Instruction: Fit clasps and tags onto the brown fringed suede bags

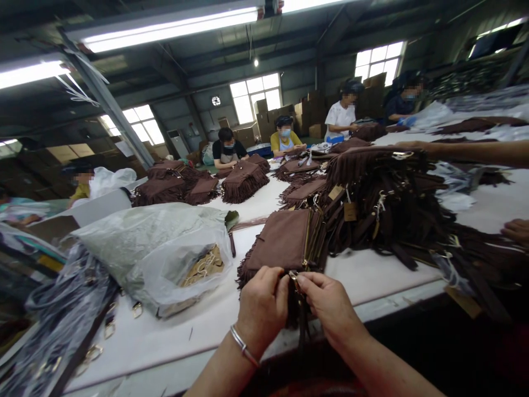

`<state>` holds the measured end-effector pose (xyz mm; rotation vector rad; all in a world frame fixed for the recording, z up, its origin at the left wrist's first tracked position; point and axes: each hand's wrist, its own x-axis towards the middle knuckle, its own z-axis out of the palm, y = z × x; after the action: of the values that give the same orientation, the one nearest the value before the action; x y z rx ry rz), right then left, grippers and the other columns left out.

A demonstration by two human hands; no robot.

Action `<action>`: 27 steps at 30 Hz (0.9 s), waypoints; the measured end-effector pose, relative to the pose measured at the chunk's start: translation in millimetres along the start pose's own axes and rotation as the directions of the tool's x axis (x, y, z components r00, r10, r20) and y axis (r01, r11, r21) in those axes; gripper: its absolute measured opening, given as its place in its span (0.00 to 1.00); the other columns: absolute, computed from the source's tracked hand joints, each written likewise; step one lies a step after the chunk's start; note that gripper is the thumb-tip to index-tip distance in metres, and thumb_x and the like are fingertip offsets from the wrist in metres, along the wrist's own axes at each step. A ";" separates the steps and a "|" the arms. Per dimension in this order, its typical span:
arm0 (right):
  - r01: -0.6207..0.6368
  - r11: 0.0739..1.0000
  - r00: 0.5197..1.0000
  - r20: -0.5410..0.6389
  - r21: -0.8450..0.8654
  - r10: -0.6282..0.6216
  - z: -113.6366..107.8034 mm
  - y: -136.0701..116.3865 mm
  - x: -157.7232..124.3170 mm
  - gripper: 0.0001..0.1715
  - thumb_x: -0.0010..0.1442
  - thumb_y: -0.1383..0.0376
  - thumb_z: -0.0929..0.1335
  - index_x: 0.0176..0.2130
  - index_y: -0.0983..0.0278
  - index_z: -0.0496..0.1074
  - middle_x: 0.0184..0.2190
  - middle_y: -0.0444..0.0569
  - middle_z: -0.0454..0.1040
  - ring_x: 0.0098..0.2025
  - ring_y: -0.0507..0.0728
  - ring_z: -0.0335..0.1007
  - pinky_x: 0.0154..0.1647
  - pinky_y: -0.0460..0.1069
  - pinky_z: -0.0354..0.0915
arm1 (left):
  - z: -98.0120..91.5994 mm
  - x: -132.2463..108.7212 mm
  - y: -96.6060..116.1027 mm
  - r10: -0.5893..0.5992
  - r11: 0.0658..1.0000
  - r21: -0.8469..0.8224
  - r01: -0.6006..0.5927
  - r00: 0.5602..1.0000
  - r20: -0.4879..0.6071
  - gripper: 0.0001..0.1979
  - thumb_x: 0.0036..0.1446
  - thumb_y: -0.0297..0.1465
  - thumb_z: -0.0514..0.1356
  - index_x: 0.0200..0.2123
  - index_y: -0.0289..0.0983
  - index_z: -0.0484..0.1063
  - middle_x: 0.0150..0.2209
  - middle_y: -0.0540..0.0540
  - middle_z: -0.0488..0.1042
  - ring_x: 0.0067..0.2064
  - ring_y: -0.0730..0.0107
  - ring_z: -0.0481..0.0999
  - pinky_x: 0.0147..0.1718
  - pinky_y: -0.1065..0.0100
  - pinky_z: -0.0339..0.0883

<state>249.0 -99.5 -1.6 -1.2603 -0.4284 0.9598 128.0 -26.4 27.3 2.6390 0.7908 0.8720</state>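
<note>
Nearest, the right hand (326, 303) pinches a metal clasp (294, 278) between thumb and fingers, partly covering it. The left hand (264, 300) bends in just beside it; its fingertips are hidden, so I cannot tell whether it grips anything. Both forearms are cut off below. The fringed brown bag (283, 237) lies on the near side of the white table (355, 275), just beyond the hands, which hide its near corner. To the left, a clouded plastic sack (136, 237) shows paper tags (209, 264) through its mouth, the rest obscured. To the right, a heap of brown bags (384, 204) is too tangled to count; another person's hand (516, 231) is cut off by the edge. Far off, masked workers (285, 140) sit small and dim.
</note>
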 end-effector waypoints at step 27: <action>0.139 0.973 0.986 0.123 -0.187 -0.117 -13.9 -2.2 -2.4 0.23 0.53 0.51 0.72 0.40 0.67 0.79 0.33 0.50 0.79 0.37 0.58 0.73 0.38 0.51 0.68 | -7.4 12.3 -3.7 0.087 0.968 -0.235 -0.089 0.996 -0.020 0.10 0.65 0.28 0.53 0.34 0.36 0.73 0.33 0.44 0.72 0.35 0.69 0.72 0.37 0.68 0.67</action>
<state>258.8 -109.8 -3.2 -1.3416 -0.6971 0.8970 130.3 -15.8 37.5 2.4767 0.5377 0.9392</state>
